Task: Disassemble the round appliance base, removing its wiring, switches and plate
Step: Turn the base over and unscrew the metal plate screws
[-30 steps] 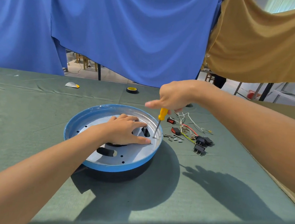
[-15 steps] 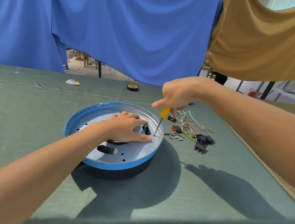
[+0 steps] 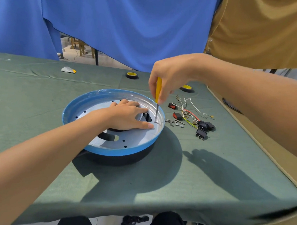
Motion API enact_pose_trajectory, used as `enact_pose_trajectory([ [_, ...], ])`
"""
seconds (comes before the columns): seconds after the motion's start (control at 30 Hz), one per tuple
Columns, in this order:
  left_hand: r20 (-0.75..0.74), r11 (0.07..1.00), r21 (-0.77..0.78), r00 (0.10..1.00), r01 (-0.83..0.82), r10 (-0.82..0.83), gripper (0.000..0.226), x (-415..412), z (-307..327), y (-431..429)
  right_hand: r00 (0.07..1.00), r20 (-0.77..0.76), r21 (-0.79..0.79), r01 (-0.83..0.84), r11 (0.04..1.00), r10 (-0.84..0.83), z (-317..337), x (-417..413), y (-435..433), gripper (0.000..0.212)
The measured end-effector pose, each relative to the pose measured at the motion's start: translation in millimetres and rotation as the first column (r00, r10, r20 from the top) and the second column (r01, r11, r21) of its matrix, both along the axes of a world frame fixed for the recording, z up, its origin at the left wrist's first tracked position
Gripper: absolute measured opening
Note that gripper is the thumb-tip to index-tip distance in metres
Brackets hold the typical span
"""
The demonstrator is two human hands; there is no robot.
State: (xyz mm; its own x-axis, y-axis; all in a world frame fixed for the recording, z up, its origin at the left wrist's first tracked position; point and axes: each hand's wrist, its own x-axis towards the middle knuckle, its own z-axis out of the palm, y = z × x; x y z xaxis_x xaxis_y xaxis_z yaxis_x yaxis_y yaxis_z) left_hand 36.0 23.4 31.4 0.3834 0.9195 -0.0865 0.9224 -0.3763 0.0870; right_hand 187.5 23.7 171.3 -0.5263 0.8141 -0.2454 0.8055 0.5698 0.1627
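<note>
Left hand (image 3: 126, 115) lies flat, fingers straight, pressing the plate (image 3: 136, 138) inside the round base (image 3: 105, 149) mid-table. Right hand (image 3: 170, 76) pinches the screwdriver (image 3: 157, 95) upright, its tip beside the left fingertips (image 3: 149, 125).

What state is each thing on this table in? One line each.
Base: open side up on the table.
Plate: seated in the base, left hand pressing flat on it.
Screwdriver: upright, tip on the plate's edge, gripped by the right hand.
Wires: loose on the table beside the base.
Switches: out, lying among the wires.
Screws: out, beside the base.
</note>
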Motion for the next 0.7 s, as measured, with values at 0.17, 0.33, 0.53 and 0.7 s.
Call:
enact_pose_trajectory([
  [0.17, -0.002, 1.000, 0.002, 1.000, 0.003, -0.003, 0.100, 0.0, 0.0, 0.5, 0.967, -0.005, -0.085, 0.254, 0.963, -0.256, -6.6, 9.3, 13.0, 0.060],
  [0.33, 0.001, 1.000, 0.012, 1.000, 0.005, -0.005, 0.096, 1.0, 1.2, -2.2, 0.992, -0.018, -0.024, 0.122, 0.992, -0.122, -5.8, 10.6, 10.8, 0.030],
  [0.53, 0.019, 1.000, 0.006, 1.000, 0.003, -0.004, 0.095, -0.2, 1.4, -3.4, 0.998, 0.054, 0.012, 0.033, 0.999, -0.034, -1.6, 16.2, 10.2, 0.012],
  [0.7, 0.024, 1.000, 0.015, 1.000, 0.014, -0.014, 0.096, -1.5, -0.1, -1.6, 0.978, -0.032, -0.027, 0.208, 0.978, -0.208, -7.4, 16.0, 16.6, 0.067],
])
